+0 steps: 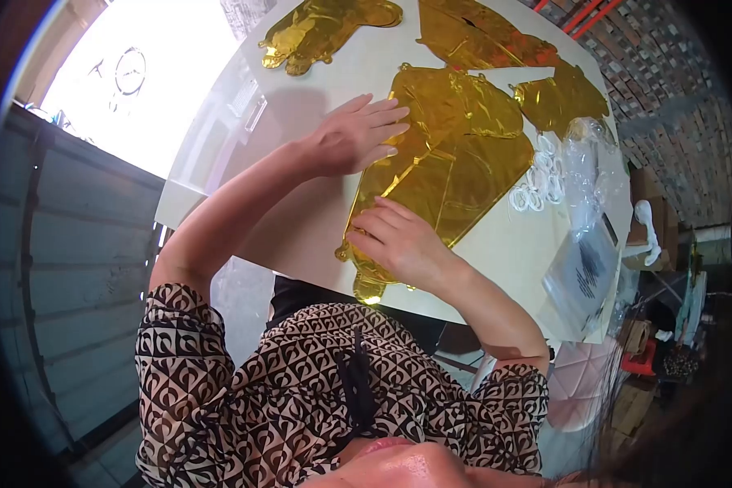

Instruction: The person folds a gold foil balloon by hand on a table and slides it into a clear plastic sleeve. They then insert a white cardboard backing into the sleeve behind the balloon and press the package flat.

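My left hand [351,137] has its fingers spread, with the fingertips over the upper left edge of a flat gold foil piece [484,175]. Lower down, my right hand [400,244] lies on the same foil near its lower left edge, fingers extended. The foil is creased and shiny, with a rounded tab [369,286] at the table's near edge. Neither hand visibly grips anything. How firmly the fingertips touch the foil cannot be made out.
More gold foil lies on the white table [301,215], at the far left [313,31] and far right [484,37]. Several white rings [537,180], clear plastic packaging [586,167] and a printed clear bag [584,272] are on the right. Boxes stand beyond the right edge.
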The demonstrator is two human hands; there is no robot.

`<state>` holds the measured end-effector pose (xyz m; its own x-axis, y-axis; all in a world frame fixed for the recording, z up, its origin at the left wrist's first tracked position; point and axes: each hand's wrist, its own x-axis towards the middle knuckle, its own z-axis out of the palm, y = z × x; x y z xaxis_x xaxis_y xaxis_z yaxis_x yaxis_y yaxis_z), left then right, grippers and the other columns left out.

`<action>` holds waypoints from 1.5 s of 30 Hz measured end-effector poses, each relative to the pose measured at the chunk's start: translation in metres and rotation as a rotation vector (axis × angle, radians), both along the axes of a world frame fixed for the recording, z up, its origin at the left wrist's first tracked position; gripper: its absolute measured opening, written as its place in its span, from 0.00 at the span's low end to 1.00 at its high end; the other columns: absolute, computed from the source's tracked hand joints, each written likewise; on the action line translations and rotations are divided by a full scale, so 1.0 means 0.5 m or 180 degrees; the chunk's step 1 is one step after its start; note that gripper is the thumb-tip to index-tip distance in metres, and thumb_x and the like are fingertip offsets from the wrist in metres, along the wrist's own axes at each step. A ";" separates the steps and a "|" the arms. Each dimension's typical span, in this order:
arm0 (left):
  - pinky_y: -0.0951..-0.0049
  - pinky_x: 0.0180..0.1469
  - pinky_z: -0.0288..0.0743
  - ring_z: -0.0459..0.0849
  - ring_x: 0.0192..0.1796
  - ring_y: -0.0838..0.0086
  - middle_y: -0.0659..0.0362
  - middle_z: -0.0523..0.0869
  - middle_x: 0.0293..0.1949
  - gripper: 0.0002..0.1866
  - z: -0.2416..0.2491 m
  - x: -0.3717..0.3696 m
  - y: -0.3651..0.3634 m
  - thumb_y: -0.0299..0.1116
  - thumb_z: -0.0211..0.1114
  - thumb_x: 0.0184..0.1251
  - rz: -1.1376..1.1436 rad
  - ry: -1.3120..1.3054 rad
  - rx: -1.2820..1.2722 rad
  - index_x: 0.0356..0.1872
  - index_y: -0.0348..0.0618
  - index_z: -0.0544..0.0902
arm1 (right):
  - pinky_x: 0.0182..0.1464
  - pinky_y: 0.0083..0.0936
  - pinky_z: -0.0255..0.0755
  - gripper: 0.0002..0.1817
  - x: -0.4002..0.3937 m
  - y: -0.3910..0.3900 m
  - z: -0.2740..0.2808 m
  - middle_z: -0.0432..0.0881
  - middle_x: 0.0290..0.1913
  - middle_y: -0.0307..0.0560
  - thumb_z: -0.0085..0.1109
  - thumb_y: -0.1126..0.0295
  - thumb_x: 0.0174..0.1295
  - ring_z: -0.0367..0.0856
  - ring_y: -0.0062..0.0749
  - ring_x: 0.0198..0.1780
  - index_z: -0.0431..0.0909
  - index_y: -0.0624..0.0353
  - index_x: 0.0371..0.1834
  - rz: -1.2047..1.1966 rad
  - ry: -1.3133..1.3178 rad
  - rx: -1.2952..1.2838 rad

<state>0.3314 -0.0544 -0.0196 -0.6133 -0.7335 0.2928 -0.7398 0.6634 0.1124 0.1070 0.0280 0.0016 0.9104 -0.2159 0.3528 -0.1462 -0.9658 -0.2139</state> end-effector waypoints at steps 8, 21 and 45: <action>0.54 0.81 0.54 0.62 0.80 0.54 0.49 0.66 0.77 0.27 -0.019 -0.026 -0.050 0.44 0.56 0.79 -0.0414 0.0232 0.0051 0.73 0.42 0.72 | 0.70 0.43 0.70 0.16 0.001 0.005 -0.003 0.81 0.52 0.44 0.60 0.71 0.57 0.80 0.39 0.58 0.82 0.57 0.50 -0.0038 -0.0142 0.0014; 0.56 0.74 0.66 0.75 0.71 0.56 0.50 0.80 0.67 0.22 0.029 -0.057 -0.071 0.46 0.62 0.74 -0.0461 0.0065 -0.0210 0.59 0.43 0.84 | 0.66 0.38 0.73 0.16 0.000 0.009 0.003 0.82 0.51 0.43 0.60 0.70 0.56 0.79 0.39 0.57 0.83 0.57 0.49 -0.0004 -0.0088 0.0203; 0.57 0.71 0.71 0.78 0.68 0.59 0.54 0.82 0.65 0.16 -0.007 -0.130 -0.095 0.36 0.64 0.71 -0.0489 0.0831 -0.0163 0.56 0.45 0.84 | 0.40 0.40 0.83 0.27 -0.296 -0.528 0.073 0.90 0.35 0.54 0.72 0.44 0.54 0.89 0.46 0.34 0.90 0.61 0.35 -0.4071 0.1660 0.1022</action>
<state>0.2667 -0.1018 -0.0232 -0.6151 -0.6182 0.4894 -0.5809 0.7750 0.2489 -0.0410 -0.2360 0.0379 0.0377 -0.9831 -0.1791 -0.9985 -0.0298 -0.0463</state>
